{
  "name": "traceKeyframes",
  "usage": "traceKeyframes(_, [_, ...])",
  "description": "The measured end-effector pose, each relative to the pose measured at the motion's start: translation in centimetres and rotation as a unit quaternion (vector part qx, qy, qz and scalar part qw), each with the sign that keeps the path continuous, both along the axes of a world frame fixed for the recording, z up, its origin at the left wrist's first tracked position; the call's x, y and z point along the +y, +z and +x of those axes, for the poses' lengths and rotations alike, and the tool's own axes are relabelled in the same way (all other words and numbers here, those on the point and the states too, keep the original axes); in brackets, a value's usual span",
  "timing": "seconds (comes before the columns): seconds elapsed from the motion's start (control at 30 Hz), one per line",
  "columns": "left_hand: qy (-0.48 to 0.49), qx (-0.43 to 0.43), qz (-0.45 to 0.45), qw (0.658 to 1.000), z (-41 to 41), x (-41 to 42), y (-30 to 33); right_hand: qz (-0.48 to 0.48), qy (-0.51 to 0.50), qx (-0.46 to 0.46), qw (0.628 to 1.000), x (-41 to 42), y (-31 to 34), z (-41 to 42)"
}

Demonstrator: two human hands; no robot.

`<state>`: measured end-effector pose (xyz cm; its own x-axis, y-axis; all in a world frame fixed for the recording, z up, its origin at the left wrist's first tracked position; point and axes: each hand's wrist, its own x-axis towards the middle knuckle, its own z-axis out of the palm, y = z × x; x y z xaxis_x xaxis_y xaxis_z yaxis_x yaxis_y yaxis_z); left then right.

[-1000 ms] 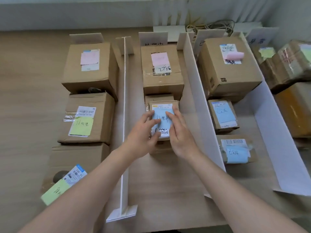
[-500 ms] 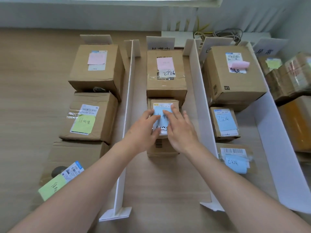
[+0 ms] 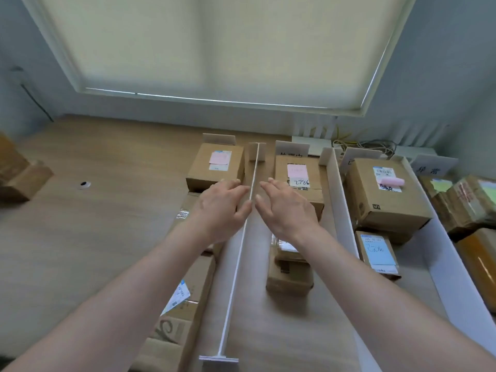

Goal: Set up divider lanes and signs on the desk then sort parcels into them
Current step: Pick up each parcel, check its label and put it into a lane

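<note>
Both hands, left [image 3: 220, 210] and right [image 3: 287, 210], flank the thin white divider [image 3: 243, 237] standing on the desk [image 3: 94, 237] between parcel lanes, fingers released, grasping nothing. It looks light, stiff foam board; steady its top edge gently.

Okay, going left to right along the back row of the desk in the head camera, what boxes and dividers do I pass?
Box with pink note → thin white divider → box marked 2796 → second white divider → large box with pink label → taped parcels.
</note>
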<state>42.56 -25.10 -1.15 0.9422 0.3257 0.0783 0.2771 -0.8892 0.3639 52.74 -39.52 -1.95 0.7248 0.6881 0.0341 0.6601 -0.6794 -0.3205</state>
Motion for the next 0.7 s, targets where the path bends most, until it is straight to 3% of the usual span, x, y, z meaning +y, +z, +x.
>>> traceKeyframes(0.27, [0.09,-0.027,0.056,0.994,-10.8,6.5,7.5,0.046,0.07,-0.068,0.994,8.0,7.4,-8.3])
traceKeyframes(0.7, [0.153,-0.064,0.09,0.982,-34.4,21.2,11.4,0.1,0.108,-0.083,0.986,24.2,11.3,-31.1])
